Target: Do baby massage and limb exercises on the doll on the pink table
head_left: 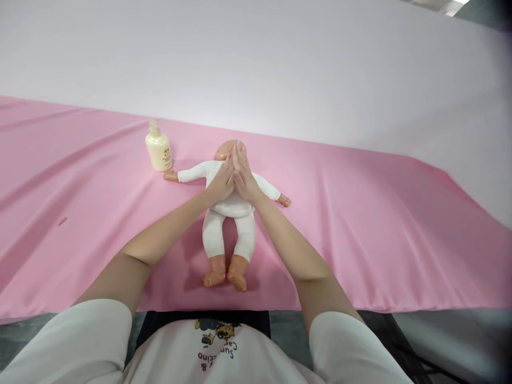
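A baby doll (234, 207) in white clothing lies on its back on the pink cloth, arms spread out and feet toward me. My left hand (223, 180) and my right hand (245, 175) are over its chest, meeting along their inner edges with the fingers stretched out toward its head. They hide much of the chest and part of the face. I cannot tell whether they press on the doll or hover just above it. Neither hand holds anything. Near the doll's hand on the left stands a cream pump bottle (159, 152).
The pink cloth (352, 224) covers the table and shows soft folds. A small brownish strip (63, 221) lies on it at the left. Behind the cloth is a plain white surface (256, 64). The table's front edge runs close to my body.
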The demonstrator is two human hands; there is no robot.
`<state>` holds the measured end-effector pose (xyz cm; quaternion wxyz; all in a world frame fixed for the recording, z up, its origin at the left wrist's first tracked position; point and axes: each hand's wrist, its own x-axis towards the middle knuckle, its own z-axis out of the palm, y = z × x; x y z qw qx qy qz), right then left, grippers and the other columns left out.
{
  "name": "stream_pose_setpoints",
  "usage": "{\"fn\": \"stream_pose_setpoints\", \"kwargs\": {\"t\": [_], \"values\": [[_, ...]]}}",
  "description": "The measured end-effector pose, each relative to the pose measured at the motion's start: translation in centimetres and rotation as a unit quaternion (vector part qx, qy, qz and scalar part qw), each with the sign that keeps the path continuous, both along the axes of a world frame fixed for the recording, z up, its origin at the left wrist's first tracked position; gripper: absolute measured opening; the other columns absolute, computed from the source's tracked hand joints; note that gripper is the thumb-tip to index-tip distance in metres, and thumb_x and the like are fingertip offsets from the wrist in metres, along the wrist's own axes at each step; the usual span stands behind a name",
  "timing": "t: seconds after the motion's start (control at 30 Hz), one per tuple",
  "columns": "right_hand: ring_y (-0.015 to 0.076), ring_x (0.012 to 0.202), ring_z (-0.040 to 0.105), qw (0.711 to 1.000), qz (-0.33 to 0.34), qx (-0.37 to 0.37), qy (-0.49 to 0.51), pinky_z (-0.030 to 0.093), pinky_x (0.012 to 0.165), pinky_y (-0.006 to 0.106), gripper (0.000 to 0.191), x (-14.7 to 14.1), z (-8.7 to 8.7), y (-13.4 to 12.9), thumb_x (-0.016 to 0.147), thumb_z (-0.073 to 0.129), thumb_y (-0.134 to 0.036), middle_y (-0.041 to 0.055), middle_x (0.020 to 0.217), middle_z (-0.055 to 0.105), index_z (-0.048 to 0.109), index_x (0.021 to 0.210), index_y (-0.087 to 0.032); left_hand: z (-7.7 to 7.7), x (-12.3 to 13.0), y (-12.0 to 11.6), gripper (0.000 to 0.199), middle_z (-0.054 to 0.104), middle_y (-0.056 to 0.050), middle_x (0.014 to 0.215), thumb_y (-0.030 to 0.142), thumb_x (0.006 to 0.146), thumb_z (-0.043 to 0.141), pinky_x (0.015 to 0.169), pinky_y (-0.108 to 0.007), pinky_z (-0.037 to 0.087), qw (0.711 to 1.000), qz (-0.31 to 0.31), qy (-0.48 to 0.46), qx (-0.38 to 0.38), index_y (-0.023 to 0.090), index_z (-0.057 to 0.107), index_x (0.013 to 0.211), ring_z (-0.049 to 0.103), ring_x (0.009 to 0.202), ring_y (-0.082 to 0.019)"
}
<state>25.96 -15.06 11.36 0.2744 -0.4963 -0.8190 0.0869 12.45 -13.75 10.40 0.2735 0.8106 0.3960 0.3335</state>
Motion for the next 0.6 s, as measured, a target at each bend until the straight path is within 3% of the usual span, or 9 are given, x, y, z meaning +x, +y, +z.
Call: {"fn": "stream_pose_setpoints", "kwargs": {"t": [0.1,0.2,0.43,0.6], "values": [[0.0248,0.167,-0.005,0.998,-0.003,-0.061,-0.027,0.006,0.135,0.052,0.077,1.2,-2.4,2.1,0.104,0.01,-0.051,0.0086,0.179,0.005,0.004,0.17,-0.011,-2.7,-0.1,1.1,0.065,0.021,-0.015,0.175,0.027,0.104,0.023,0.136,-0.047,0.009,0.989,0.03,0.145,0.029,0.002,0.027,0.164,0.008,0.166,-0.025],[0.022,0.167,0.001,0.996,-0.01,-0.084,-0.04,0.007,0.136,0.048,0.077,1.4,-4.0,2.6,0.103,0.01,-0.047,0.0107,0.179,0.008,0.011,0.168,-0.006,-3.4,0.1,1.2,0.067,0.017,-0.015,0.175,0.024,0.103,0.024,0.135,-0.048,0.009,0.972,0.047,0.226,0.041,0.001,0.023,0.166,0.008,0.165,-0.027],[0.023,0.167,0.005,0.989,-0.021,-0.122,-0.077,0.007,0.136,0.047,0.076,1.7,-3.9,0.6,0.103,0.016,-0.042,0.0104,0.179,0.009,0.009,0.168,-0.005,-3.5,-0.1,0.6,0.07,0.021,-0.013,0.175,0.03,0.101,0.035,0.134,-0.055,0.011,0.973,0.043,0.221,0.048,0.013,0.023,0.168,0.013,0.165,-0.03],[0.0267,0.167,0.003,0.985,0.004,-0.139,-0.106,0.0,0.136,0.047,0.082,2.2,-3.7,-2.2,0.103,0.022,-0.051,0.0137,0.178,0.008,0.011,0.167,-0.002,-4.2,-2.0,-1.2,0.069,0.023,-0.016,0.174,0.03,0.101,0.035,0.132,-0.06,0.012,0.974,-0.001,0.22,0.045,0.011,0.026,0.167,0.013,0.164,-0.034]]}}
